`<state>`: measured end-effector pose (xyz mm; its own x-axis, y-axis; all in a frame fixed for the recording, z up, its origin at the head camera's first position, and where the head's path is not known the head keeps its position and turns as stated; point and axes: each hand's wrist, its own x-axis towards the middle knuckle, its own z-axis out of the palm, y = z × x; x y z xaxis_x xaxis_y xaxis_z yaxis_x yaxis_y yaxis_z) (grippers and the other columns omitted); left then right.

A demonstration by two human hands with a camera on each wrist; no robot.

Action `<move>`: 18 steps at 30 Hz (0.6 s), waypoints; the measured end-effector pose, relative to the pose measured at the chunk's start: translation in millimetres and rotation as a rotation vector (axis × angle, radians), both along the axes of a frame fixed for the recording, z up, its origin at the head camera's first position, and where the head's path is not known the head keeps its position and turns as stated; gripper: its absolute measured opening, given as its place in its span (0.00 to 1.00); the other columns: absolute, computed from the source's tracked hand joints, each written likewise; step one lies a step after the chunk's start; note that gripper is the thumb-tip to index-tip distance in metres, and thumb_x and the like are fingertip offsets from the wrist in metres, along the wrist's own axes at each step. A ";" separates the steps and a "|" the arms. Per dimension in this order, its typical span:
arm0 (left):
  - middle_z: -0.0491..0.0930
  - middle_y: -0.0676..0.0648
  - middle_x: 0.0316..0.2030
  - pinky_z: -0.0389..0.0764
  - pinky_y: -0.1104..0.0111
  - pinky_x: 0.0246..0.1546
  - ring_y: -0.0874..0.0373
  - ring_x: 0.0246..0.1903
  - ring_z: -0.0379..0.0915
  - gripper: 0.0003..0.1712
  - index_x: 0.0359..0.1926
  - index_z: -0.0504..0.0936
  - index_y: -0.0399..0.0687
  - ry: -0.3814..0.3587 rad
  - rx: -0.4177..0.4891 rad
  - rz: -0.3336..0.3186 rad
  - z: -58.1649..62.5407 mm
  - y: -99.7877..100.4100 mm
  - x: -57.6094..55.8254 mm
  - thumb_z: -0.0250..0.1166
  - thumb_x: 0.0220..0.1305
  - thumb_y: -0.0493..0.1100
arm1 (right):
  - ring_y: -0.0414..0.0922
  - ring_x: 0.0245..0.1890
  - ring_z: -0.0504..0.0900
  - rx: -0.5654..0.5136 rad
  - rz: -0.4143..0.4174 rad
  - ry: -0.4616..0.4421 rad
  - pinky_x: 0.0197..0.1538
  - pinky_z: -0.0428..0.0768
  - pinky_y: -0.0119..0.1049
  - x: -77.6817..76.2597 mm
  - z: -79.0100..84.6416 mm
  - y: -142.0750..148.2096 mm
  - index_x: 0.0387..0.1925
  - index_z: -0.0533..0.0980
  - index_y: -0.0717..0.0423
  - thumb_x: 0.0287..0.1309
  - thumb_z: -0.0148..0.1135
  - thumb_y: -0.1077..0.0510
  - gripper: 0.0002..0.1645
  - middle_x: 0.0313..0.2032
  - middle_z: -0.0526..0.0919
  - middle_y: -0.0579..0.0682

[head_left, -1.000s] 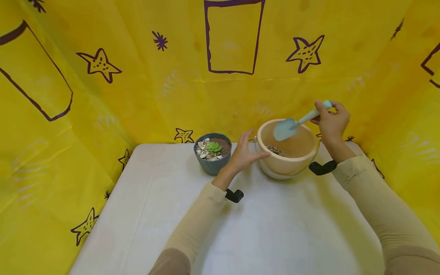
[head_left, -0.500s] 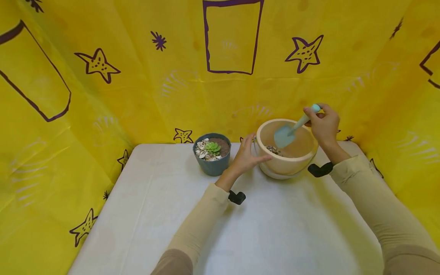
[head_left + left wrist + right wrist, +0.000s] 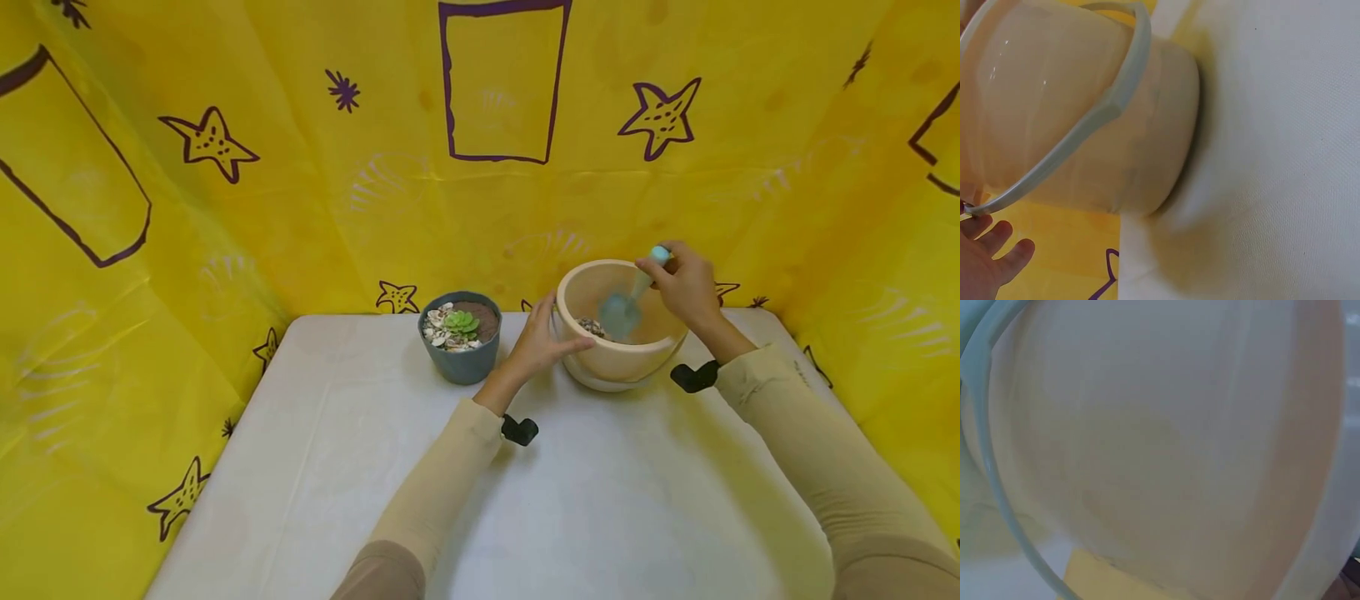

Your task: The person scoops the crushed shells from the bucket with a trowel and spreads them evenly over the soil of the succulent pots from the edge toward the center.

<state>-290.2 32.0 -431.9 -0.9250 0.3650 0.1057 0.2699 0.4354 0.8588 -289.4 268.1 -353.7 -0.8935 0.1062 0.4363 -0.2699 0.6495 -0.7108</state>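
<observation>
In the head view a cream bucket (image 3: 611, 360) stands upright at the back right of the white table. Grey-brown pebbles (image 3: 590, 326) lie inside it on the left. My right hand (image 3: 686, 287) grips the handle of a small light-blue trowel (image 3: 620, 315), whose blade points down inside the bucket. My left hand (image 3: 538, 340) rests against the bucket's left side, thumb along the front below the rim. In the left wrist view its fingers (image 3: 1013, 256) are spread beside the pale bail handle (image 3: 1085, 123). The right wrist view is filled mostly by the bucket wall (image 3: 1147, 437).
Left of the bucket stands a blue-grey pot (image 3: 463, 367) with a green succulent (image 3: 461, 322), white stones and brown soil. A yellow patterned cloth (image 3: 300, 208) walls the white table (image 3: 570, 492) at the back and sides.
My right hand has moved left and down, tipping the trowel more upright and lowering its blade deeper into the bucket. My left hand stays by the bucket, shifted slightly.
</observation>
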 end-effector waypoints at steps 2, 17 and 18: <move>0.45 0.41 0.76 0.60 0.45 0.70 0.44 0.75 0.47 0.63 0.78 0.43 0.57 -0.009 0.002 0.001 0.2 0.4 -0.4 0.74 0.51 0.59 | 0.26 0.23 0.75 0.070 0.026 -0.003 0.29 0.72 0.13 -1.3 -1.8 0.8 0.48 0.74 0.68 0.65 0.61 0.51 0.22 0.36 0.84 0.65; 0.44 0.42 0.77 0.61 0.46 0.70 0.43 0.75 0.48 0.67 0.78 0.40 0.59 -0.007 -0.005 -0.008 0.0 6.3 -1.0 0.76 0.49 0.57 | 0.59 0.32 0.85 0.303 0.275 0.083 0.33 0.81 0.37 -12.1 -21.2 6.1 0.50 0.73 0.66 0.64 0.61 0.61 0.16 0.35 0.84 0.65; 0.44 0.42 0.77 0.61 0.47 0.70 0.44 0.75 0.48 0.67 0.78 0.39 0.60 -0.009 -0.008 -0.005 0.4 6.5 -0.3 0.76 0.49 0.58 | 0.58 0.30 0.84 0.322 0.285 0.093 0.32 0.81 0.41 -12.7 -22.5 6.0 0.49 0.73 0.66 0.63 0.62 0.62 0.16 0.34 0.84 0.65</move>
<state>-290.5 38.5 -431.5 -0.9241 0.3704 0.0945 0.2645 0.4412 0.8576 -302.1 274.1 -376.2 -0.8229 -0.2934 0.4865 -0.5234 0.7246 -0.4484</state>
